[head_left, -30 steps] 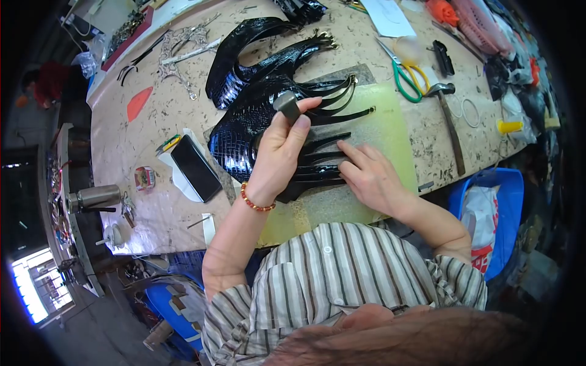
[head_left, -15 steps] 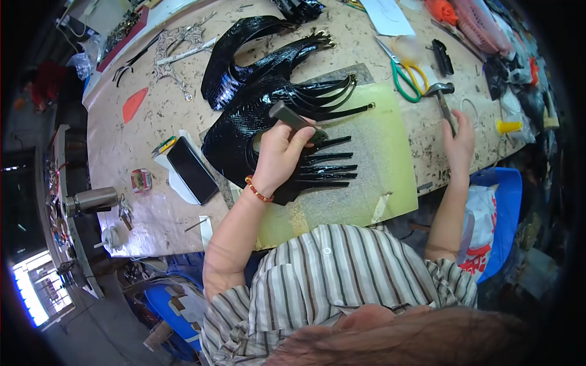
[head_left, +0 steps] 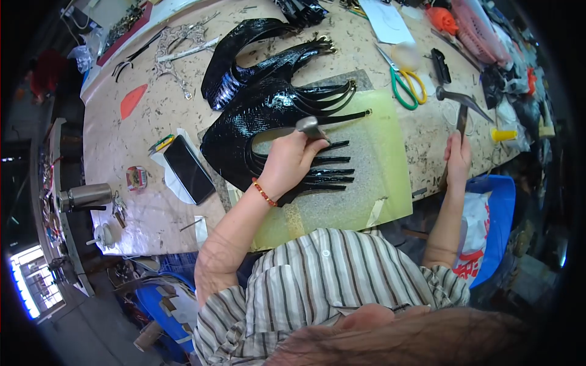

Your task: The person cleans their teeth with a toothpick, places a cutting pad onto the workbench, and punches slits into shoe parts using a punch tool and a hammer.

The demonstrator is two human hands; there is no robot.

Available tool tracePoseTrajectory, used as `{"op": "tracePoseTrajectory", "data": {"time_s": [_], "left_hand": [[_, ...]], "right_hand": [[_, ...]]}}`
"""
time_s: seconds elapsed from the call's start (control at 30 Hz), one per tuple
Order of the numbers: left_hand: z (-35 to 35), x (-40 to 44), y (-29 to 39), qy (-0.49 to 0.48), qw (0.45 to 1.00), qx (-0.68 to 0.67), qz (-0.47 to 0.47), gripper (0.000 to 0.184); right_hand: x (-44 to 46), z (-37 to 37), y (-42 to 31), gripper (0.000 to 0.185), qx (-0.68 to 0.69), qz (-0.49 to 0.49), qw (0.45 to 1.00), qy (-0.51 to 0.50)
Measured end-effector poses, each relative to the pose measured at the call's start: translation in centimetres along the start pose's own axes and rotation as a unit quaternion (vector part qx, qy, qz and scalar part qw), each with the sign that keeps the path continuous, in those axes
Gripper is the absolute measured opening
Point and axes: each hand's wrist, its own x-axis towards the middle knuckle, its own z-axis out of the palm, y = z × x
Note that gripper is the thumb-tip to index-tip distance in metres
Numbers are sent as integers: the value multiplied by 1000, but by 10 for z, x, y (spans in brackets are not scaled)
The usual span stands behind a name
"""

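Observation:
My left hand (head_left: 288, 163) is closed around a metal punch (head_left: 311, 127), its top end showing above the fist. The punch's lower tip is hidden. The fist is over glossy black leather pieces (head_left: 235, 137) cut into strips (head_left: 331, 172), with metal fittings at the ends of some upper strips. Beneath them lies a translucent yellowish board (head_left: 387, 165). Off to the right, my right hand (head_left: 458, 160) grips the wooden handle of a hammer (head_left: 462, 105), its head held away from the punch.
Green-and-yellow-handled scissors (head_left: 406, 85) lie beyond the board. A black phone (head_left: 188, 169) rests on white paper at the left, near a steel flask (head_left: 88, 196). A yellow cap-like object (head_left: 503, 133) and plastic bags are at the right. A blue chair (head_left: 503, 219) stands by the right elbow.
My right hand has lifted the hammer off the table, and its head now points up. My left hand has shifted slightly right and turned the punch more upright.

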Motion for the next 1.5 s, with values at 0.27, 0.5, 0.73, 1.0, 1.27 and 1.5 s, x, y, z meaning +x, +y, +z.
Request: {"op": "tracePoseTrajectory", "data": {"time_s": [0.27,0.5,0.73,1.0,1.27,1.5], "left_hand": [[2,3,14,-11,996,71,56,22],[5,0,16,20,989,105,104,21],[10,2,10,47,991,66,111,22],[2,5,0,135,936,-295,-133,20],[-6,-6,-4,21,979,-182,-91,17],[-6,-6,6,-22,996,-71,-47,16]], "right_hand": [[-62,49,-113,17,-178,-198,935,-233],[-70,50,-199,22,158,-322,913,-194],[-76,56,-216,22,-329,-270,851,-309],[-101,79,-145,27,-392,-278,817,-320],[-112,74,-125,28,-420,-275,810,-303],[-113,71,-110,28,-387,-239,840,-297]]}}
